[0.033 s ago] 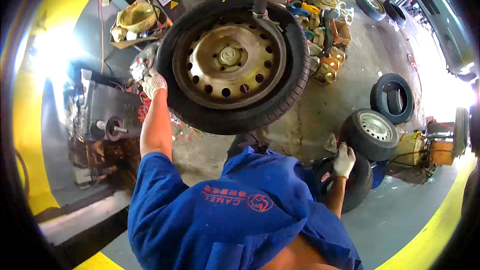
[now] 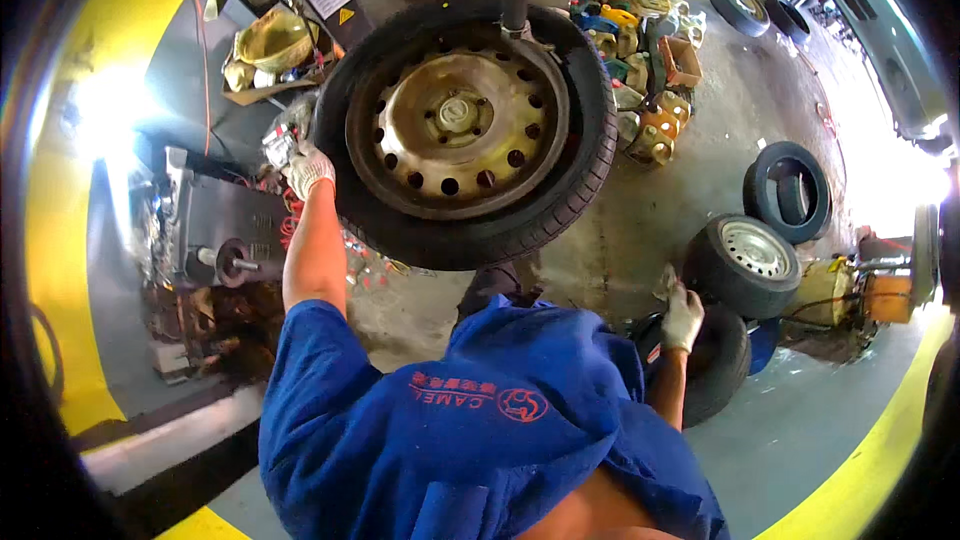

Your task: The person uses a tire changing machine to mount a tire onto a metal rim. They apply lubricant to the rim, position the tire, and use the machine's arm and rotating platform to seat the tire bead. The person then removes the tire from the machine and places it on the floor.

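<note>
A large black tire point(image 2: 480, 240) on a worn, brass-grey steel wheel rim point(image 2: 455, 195) lies face up in front of me, under a dark vertical post point(image 2: 515, 0). My left hand point(image 2: 308, 174), in a pale knit glove, is at the tire's left side with its fingers curled. A silvery object point(image 2: 279, 145) sits just beyond the fingers; I cannot see whether they grip it. My right hand point(image 2: 683, 320), gloved too, is closed at the lower right above a dark tire point(image 2: 722, 370). From its fingertips sticks a small greyish, blurred piece point(image 2: 665, 283).
Right of me are a tire on a silver rim point(image 2: 755, 250) and a bare tire point(image 2: 765, 190). Several jugs and bottles point(image 2: 655, 130) crowd the floor beyond the wheel. A grey machine point(image 2: 235, 240) stands left, below a yellow basin point(image 2: 275, 40). A vehicle point(image 2: 880, 30) is far right.
My right hand has shifted slightly left with the greyish piece. My left hand stays by the tire's left side. The wheel looks much the same.
</note>
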Tool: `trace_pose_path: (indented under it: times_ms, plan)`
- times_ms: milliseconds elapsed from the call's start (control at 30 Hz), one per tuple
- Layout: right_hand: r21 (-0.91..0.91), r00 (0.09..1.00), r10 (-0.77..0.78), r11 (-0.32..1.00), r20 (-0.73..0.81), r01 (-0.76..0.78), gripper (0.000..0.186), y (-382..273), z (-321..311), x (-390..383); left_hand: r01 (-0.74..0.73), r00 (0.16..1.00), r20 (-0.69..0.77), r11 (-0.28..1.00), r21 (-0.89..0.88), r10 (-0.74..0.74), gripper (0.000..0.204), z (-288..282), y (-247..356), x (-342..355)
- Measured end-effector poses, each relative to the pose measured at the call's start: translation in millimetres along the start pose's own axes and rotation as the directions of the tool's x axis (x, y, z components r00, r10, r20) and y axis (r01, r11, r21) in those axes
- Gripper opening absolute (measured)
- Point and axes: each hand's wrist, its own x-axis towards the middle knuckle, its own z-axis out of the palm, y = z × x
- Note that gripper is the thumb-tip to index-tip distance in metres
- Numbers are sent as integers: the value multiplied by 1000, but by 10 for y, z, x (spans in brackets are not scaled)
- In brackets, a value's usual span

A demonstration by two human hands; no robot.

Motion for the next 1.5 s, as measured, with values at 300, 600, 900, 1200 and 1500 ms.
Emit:
trace_pose_path:
  times_ms: [300, 600, 900, 1200, 1500]
  plan:
    - [-732, 704, 293, 498, 647, 465, 47, 2780, -46, -400, -182, 959, 200, 977, -111, 202, 71, 127, -128, -711]
    - [-595, 815, 2, 684, 580, 422, 32, 1895, 917, 1431, 46, 999, 16, 973, -228, -43, 61, -32, -248, -1223]
    - [-40, 946, -215, 972, 245, 231, 77, -2187, 2064, 1885, 106, 994, 51, 980, -166, -99, 65, -19, -56, -749]
    - [-352, 915, -253, 864, 314, 360, 100, -2362, 2317, 1333, -46, 998, -44, 984, 170, 54, 74, 81, -229, -170]
    - [-288, 922, -311, 884, 229, 369, 95, -2328, 2239, 1149, 65, 997, 26, 964, 259, -74, 72, -126, 391, -271]
